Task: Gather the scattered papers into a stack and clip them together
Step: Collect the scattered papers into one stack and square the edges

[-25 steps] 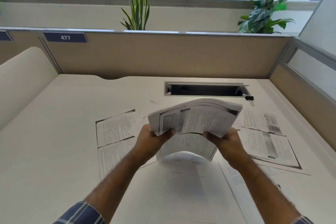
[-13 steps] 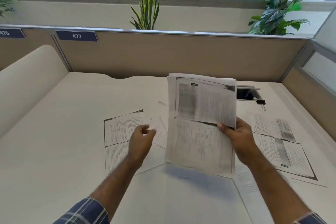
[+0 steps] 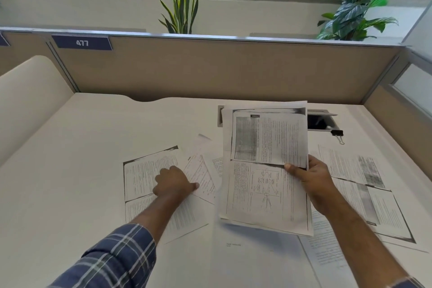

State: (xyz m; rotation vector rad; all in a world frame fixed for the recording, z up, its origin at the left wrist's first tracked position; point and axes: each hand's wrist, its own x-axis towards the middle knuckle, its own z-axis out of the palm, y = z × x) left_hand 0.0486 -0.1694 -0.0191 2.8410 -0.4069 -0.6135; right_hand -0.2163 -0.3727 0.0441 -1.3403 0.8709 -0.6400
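My right hand point(image 3: 312, 179) holds a stack of printed papers point(image 3: 264, 170) upright above the desk, thumb on the front sheet. My left hand point(image 3: 174, 182) rests knuckles-up on the loose sheets at the left, its fingers pinching the edge of a small faintly printed sheet point(image 3: 202, 176) that overlaps a larger printed sheet point(image 3: 145, 173). More printed sheets point(image 3: 364, 184) lie flat on the right, and a mostly blank sheet point(image 3: 245, 255) lies near me. A black binder clip point(image 3: 337, 134) sits at the back right by the cable slot.
The white desk point(image 3: 81, 159) is walled by a tan partition point(image 3: 210, 70) behind and on the right. An open cable slot point(image 3: 320, 120) lies at the back, partly hidden by the held stack. Two potted plants point(image 3: 184, 0) stand behind the partition.
My left hand let go of the stack and moved down-left onto the loose sheets. My right hand alone now holds the stack, turned upright.
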